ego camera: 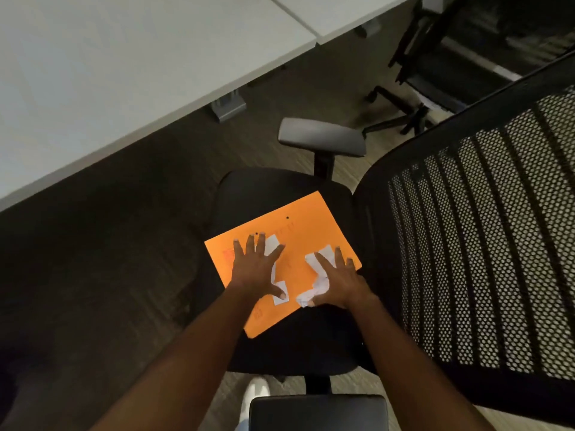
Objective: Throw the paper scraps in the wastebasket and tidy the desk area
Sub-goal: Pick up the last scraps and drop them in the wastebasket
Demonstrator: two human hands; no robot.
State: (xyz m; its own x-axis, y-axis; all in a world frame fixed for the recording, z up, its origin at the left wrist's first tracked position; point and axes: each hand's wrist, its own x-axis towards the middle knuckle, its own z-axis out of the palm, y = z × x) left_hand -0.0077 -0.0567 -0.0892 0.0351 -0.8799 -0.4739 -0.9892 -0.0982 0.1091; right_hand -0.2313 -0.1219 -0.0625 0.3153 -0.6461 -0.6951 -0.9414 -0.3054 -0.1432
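Observation:
An orange folder lies flat on the black seat of an office chair. White paper scraps rest on the folder. My left hand is spread flat over flat scraps, its thumb pressing one piece near the folder's front edge. My right hand lies palm down with fingers apart over crumpled scraps on the folder's right side. Neither hand has lifted anything. No wastebasket is in view.
The chair's mesh backrest rises at the right, with one grey armrest beyond the seat and another close to me. A white desk spans the upper left. A second black chair stands at the upper right.

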